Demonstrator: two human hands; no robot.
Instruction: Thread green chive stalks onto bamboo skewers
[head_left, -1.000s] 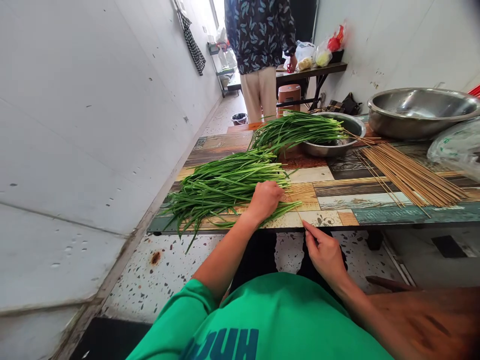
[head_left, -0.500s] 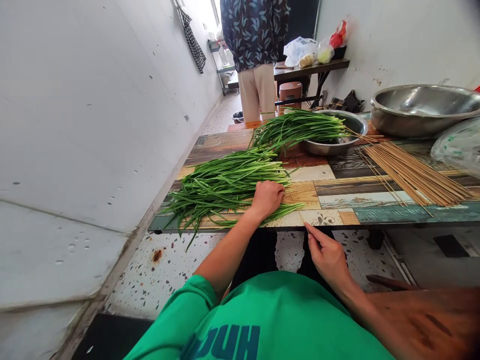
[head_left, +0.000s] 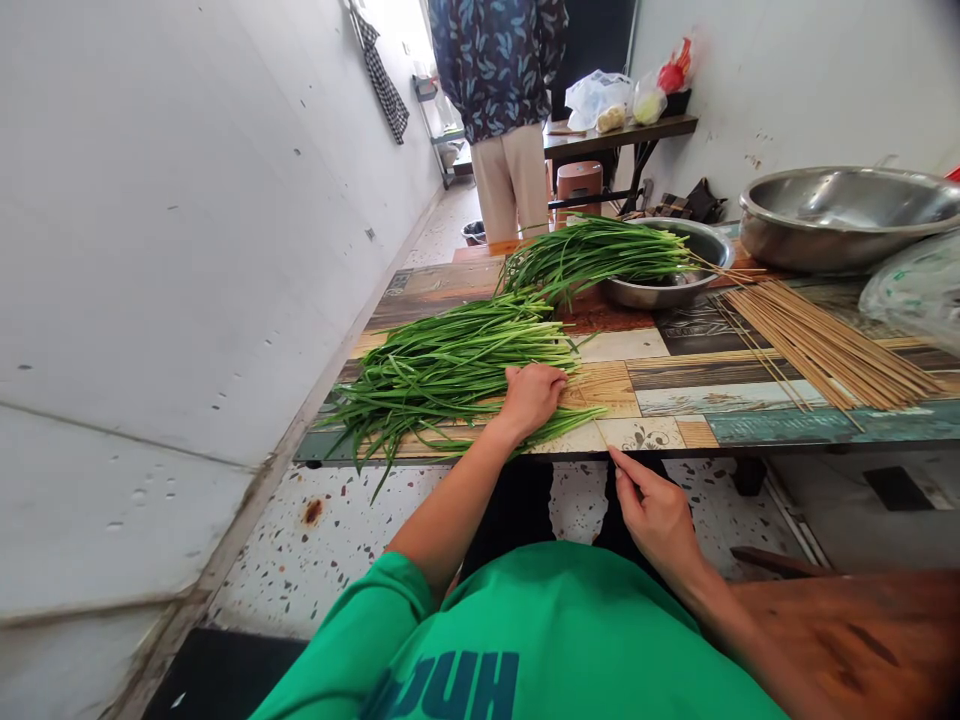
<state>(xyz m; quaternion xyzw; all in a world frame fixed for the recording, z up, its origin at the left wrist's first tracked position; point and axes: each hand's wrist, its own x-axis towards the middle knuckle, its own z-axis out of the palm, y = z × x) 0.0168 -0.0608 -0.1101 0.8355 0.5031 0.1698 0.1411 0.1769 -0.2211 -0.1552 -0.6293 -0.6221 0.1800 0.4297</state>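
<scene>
My left hand [head_left: 534, 400] lies over the cut ends of the garlic chives [head_left: 465, 360], with its fingers curled in on some stalks. Its fingertips are partly hidden. A smaller bunch of chives [head_left: 574, 422] pokes out beneath that hand, close to the table's front edge. My right hand [head_left: 654, 505], just off the front edge, pinches a thin bamboo skewer [head_left: 602, 434] between thumb and forefinger. The skewer slants up and left towards my left fingertips.
More chives [head_left: 600, 250] rest across a small metal bowl [head_left: 671, 293]. Many bamboo skewers [head_left: 832, 345] are spread at the right of the patterned table [head_left: 607, 347], near a large metal basin [head_left: 832, 240] and a plastic bag [head_left: 915, 290]. A person [head_left: 499, 90] stands beyond.
Both my hands stay almost still, with the skewer in the same place. The person at the back has shifted slightly to the left, and the view has moved a little.
</scene>
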